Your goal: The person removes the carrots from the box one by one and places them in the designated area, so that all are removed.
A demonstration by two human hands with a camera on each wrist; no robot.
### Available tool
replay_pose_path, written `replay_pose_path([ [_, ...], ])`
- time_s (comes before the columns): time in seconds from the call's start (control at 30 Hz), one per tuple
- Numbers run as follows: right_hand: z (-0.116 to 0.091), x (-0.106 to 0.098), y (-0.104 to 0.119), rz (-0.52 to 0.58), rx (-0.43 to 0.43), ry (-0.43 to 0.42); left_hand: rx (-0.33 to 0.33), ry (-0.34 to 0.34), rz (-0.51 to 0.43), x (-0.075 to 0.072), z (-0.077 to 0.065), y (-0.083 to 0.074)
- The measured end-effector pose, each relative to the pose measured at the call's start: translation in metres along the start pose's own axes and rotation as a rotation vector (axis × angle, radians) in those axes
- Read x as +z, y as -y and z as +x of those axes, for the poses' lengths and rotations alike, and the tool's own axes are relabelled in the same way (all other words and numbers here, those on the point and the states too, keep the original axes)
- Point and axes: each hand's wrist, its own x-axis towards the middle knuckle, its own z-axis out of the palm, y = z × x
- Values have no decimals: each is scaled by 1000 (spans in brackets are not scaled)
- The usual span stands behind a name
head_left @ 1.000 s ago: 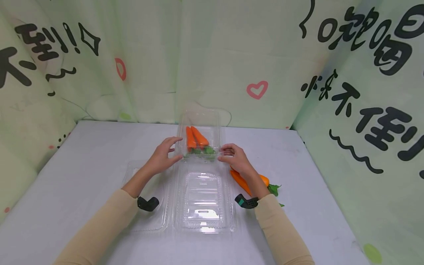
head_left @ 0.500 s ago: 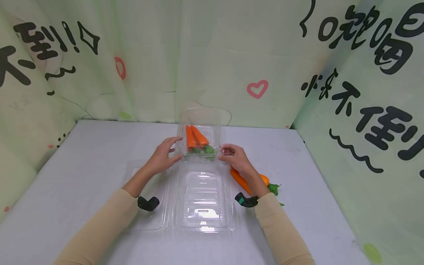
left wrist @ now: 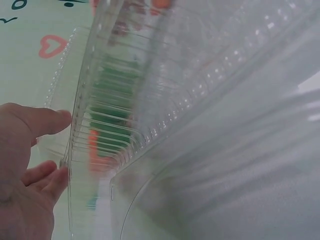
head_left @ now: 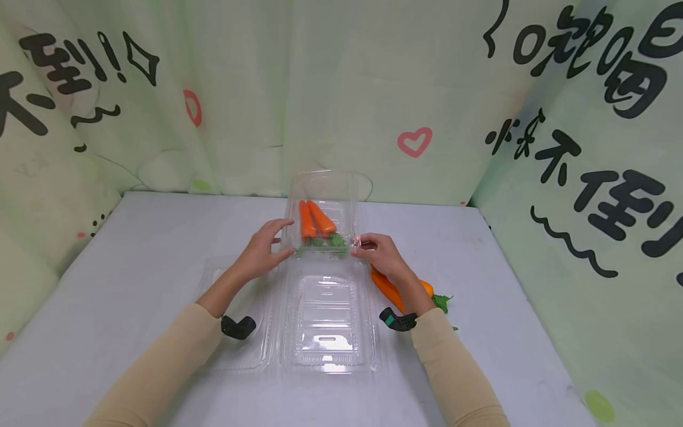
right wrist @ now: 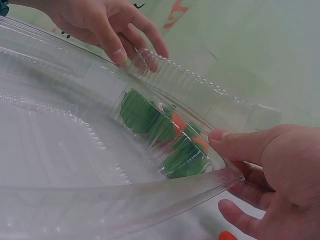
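A clear plastic clamshell box [head_left: 328,320] lies opened out in front of me. Its far half contains two orange carrots [head_left: 320,220] with green tops, seen through the ridged wall in both wrist views. At the left edge of that half, my left hand [head_left: 262,249] pinches the rim between thumb and fingers. On the opposite side my right hand [head_left: 381,252] grips the corner. In the right wrist view its thumb [right wrist: 240,144] lies on the rim and the other fingers sit below the corner.
Another clear plastic tray [head_left: 240,332] lies on the white table [head_left: 160,249], left of the box. More orange carrots [head_left: 389,292] with green leaves are partly hidden under my right forearm. A printed green curtain [head_left: 341,89] stands behind the table.
My right fingers have drawn in slightly at the box's edge. The left hand and the carrots have hardly moved.
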Motion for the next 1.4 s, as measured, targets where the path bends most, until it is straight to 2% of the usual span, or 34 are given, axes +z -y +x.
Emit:
replay_pose_path([
  [0.47, 2, -6, -2, -43, -64, 55, 10, -6, 2, 1, 1, -3],
  [0.73, 1, -6, -3, -119, -88, 15, 1, -10, 38, 2, 4, -5],
  [1.13, -1, -4, -3, -111, -93, 39, -16, -4, 11, 2, 4, -5],
  [1.4, 0, -3, -6, -76, -143, 41, -41, -12, 17, 2, 5, -6],
])
